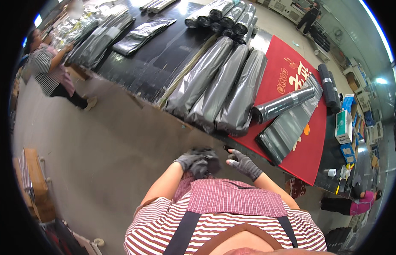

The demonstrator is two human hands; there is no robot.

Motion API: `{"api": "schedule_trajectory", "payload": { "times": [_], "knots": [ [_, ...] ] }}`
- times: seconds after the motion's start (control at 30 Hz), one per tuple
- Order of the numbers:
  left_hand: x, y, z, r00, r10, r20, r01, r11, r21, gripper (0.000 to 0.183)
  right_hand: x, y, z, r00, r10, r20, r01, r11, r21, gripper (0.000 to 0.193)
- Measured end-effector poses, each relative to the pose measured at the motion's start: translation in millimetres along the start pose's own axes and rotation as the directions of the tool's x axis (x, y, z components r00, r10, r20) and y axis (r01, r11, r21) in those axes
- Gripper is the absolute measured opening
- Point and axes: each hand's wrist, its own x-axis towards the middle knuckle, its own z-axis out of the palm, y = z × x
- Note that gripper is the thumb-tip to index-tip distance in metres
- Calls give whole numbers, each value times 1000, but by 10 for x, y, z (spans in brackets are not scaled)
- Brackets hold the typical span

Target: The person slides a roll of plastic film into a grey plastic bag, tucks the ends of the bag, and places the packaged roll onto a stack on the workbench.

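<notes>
Both hands wear dark grey gloves and are in front of my checked apron, by the table's near edge. My left hand (186, 161) is closed on a crumpled dark bundle (206, 163), blurred and hard to make out. To its right, my right hand (245, 166) has its thumb and forefinger apart, with bare fingertips showing. Past those fingertips, at the table edge, is a small black piece (227, 148); whether they touch it I cannot tell. Just beyond lie a flat stack of folded black plastic bags (279, 135) and a black plastic roll (285, 104) resting across it.
A red mat (310, 153) covers the table's right part. Several long grey plastic-wrapped bundles (210, 80) lie left of it, with more rolls (223, 15) behind. Small boxes (343, 127) and a yellow-handled tool (337, 187) sit at right. Co-workers (53, 68) stand around.
</notes>
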Motion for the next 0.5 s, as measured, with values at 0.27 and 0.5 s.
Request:
{"api": "schedule_trajectory", "payload": {
  "times": [0.27, 0.5],
  "knots": [
    [1809, -1255, -1187, 883, -227, -411, 345, 908, 239, 56, 145, -336, -805, 905, 423, -43, -410, 896, 171, 42],
    [1740, -1734, -1007, 942, -321, -95, 329, 833, 444, 57, 556, -521, -1750, 807, -185, -561, -382, 561, -735, 84]
  ]
}}
